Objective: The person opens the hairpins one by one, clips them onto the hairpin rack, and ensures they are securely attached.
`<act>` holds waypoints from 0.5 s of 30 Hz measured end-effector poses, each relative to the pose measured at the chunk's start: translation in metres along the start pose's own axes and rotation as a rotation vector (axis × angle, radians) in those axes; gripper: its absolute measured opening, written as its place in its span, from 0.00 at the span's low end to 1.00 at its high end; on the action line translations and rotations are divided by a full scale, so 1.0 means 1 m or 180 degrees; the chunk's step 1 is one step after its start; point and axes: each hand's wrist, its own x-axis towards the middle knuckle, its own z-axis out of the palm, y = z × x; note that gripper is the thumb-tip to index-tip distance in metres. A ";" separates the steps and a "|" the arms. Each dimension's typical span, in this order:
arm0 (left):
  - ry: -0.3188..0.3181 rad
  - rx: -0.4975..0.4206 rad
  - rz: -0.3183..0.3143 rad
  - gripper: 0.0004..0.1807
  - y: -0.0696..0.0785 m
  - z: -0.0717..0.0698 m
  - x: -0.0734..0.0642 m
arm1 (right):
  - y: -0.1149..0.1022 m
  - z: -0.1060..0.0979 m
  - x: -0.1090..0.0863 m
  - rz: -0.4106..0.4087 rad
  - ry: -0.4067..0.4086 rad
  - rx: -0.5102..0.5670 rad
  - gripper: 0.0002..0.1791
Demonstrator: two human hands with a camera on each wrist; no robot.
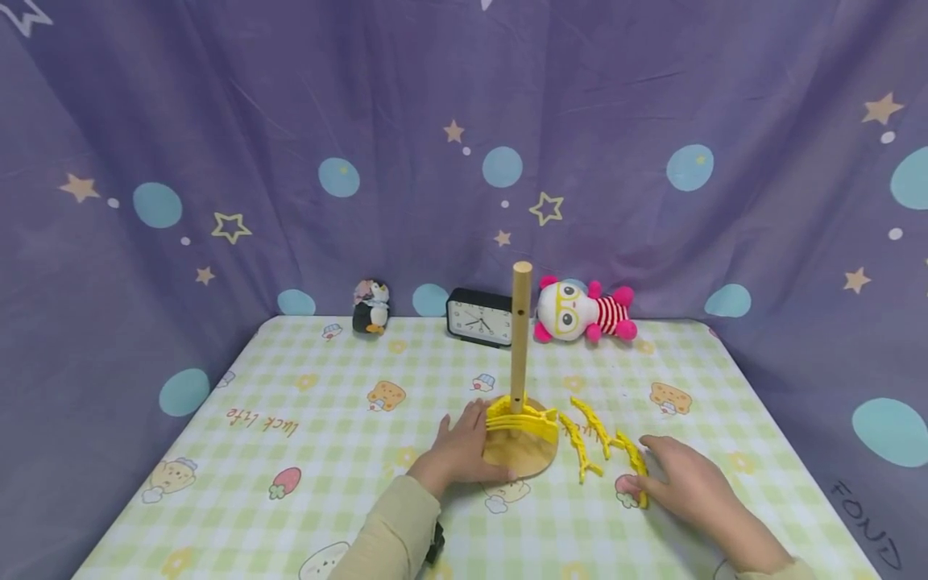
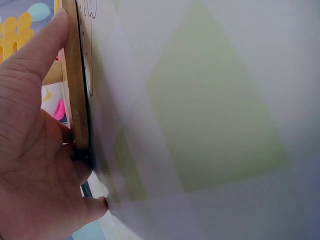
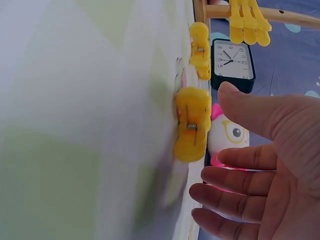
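A wooden stand has a round base and an upright post with small holes. My left hand grips the near left rim of that base, the thumb along its edge and other fingers beside it. Several yellow plastic pieces hang around the post's foot, over the base. To the right, three more long yellow pieces lie on the table; the nearest yellow piece shows a small metal spring in the right wrist view. My right hand is beside it, fingers extended, holding nothing.
Along the back edge stand a penguin figure, a black-framed clock and a pink-and-white plush toy. A checked cloth covers the table. Purple curtains hang behind and at both sides.
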 end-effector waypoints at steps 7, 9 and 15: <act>-0.0004 -0.0040 -0.0002 0.65 0.001 -0.002 -0.001 | 0.006 0.002 -0.008 0.0109 -0.0169 -0.0052 0.39; -0.0010 -0.0050 -0.0005 0.64 0.001 -0.002 -0.001 | 0.006 0.003 -0.011 0.0090 -0.0190 -0.0058 0.36; 0.0004 -0.0068 -0.0005 0.65 0.001 -0.002 -0.002 | 0.003 0.006 -0.014 0.0078 -0.0223 -0.0079 0.33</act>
